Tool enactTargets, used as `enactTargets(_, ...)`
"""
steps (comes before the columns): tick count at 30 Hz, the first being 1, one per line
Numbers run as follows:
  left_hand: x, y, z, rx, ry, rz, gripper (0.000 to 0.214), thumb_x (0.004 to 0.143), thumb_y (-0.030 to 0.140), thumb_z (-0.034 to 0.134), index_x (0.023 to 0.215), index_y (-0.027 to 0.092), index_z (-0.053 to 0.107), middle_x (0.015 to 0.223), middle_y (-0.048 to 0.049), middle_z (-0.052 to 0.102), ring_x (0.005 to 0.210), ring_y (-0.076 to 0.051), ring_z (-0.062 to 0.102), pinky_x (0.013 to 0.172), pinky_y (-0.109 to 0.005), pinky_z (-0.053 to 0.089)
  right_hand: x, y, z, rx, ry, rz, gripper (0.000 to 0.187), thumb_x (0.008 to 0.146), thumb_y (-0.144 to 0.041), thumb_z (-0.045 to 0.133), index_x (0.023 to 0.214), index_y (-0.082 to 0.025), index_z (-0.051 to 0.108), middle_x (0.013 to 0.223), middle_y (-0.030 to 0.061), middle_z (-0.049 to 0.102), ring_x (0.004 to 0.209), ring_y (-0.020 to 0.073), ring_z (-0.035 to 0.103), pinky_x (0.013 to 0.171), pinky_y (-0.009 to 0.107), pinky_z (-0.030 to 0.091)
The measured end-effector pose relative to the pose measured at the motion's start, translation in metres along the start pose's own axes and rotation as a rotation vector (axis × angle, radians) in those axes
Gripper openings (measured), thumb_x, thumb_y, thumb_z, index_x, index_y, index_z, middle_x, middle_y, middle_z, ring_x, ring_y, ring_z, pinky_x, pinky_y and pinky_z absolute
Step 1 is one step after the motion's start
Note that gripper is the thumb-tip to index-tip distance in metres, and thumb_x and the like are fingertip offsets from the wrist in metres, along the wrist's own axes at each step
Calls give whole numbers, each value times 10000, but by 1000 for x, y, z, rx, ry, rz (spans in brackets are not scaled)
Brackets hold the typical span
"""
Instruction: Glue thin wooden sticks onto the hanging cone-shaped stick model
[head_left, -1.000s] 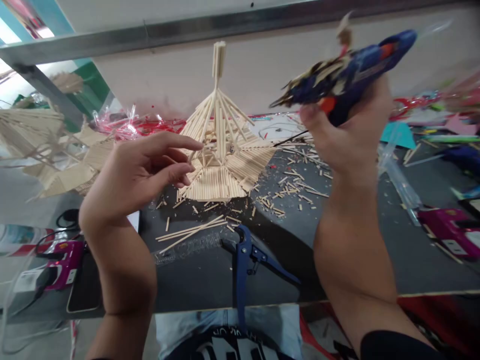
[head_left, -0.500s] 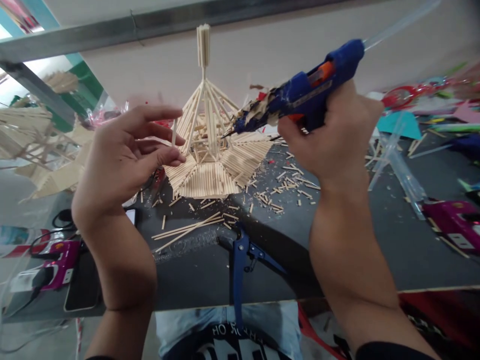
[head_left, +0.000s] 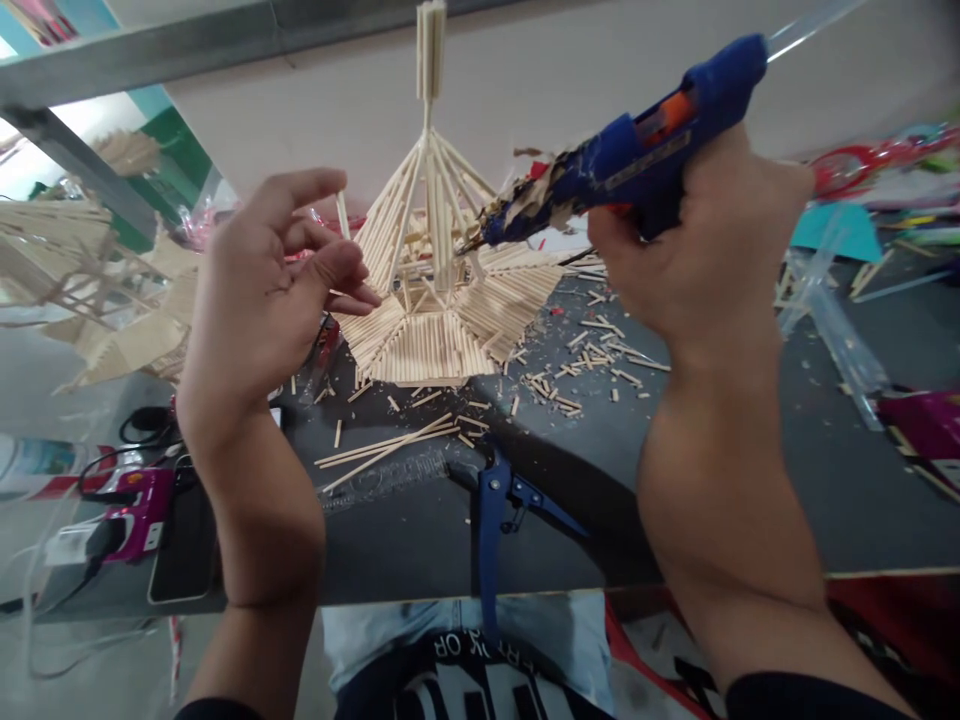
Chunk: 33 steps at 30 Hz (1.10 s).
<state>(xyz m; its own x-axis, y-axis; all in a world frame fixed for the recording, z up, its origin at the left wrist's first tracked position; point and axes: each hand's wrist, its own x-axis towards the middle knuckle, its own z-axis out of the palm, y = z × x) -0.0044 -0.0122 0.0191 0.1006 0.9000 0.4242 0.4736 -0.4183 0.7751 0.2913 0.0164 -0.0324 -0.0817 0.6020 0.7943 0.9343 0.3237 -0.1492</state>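
My right hand (head_left: 697, 240) grips a blue glue gun (head_left: 630, 165), its crusted nozzle pointing left toward a model roof (head_left: 442, 300) built of thin wooden sticks with a tall spire. My left hand (head_left: 262, 290) is raised beside the model's left side and pinches a short wooden stick (head_left: 343, 215) upright between thumb and fingers, the index finger stretched out. The nozzle tip hangs over the model, a short way right of the stick.
Loose long sticks (head_left: 386, 448) and many short offcuts (head_left: 577, 375) lie on the dark table (head_left: 750, 470). Blue cutting pliers (head_left: 499, 510) rest at the front edge. A phone (head_left: 180, 550) and pink device (head_left: 131, 505) sit left; other stick models (head_left: 82, 290) stand far left.
The glue gun swung down from high right until its nozzle pointed at the model. My left hand rose and turned, bringing the short stick upright.
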Motion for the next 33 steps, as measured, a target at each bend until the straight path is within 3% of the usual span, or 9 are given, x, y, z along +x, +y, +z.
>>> enactTargets(8,3,-7,5,-67,5,40,402,864,258,808,1234,197,665,744,30,655,624,-136,717,584,-295,680,0,5,2,22,40,-62,412,798,-240,621,1176,-80,659,866,100,728,723,210,687,687,310,505)
enactTargets(14,1,-6,4,-3,48,24,338,911,272,760,1225,217,647,692,62,681,595,-92,674,593,-238,653,1,1,-1,-14,-18,2,481,807,-269,594,1253,-99,648,890,91,738,779,228,700,717,332,499)
enactTargets(20,1,-1,3,61,35,43,379,918,355,750,1241,184,651,708,27,705,615,-126,686,580,-295,628,1,-1,-2,35,-9,-18,402,810,-230,614,1193,-109,629,901,87,706,782,206,668,731,324,476)
enactTargets(25,3,-6,4,55,20,76,365,883,465,759,1188,282,678,718,4,716,593,-176,691,527,-355,597,0,5,3,-1,27,-55,354,852,-265,598,1183,-141,588,905,47,697,769,170,657,724,304,475)
enactTargets(29,6,-12,6,34,21,154,333,898,409,752,1175,235,685,656,8,678,540,-166,688,480,-310,590,-2,12,11,11,111,-112,346,909,-361,561,1173,-138,560,856,34,681,721,167,663,686,310,483)
enactTargets(33,6,-12,6,65,24,151,329,927,283,724,1215,141,654,628,25,654,516,-125,673,480,-222,566,-3,15,17,69,89,-74,400,921,-386,570,1225,-128,531,901,61,688,759,189,678,715,344,500)
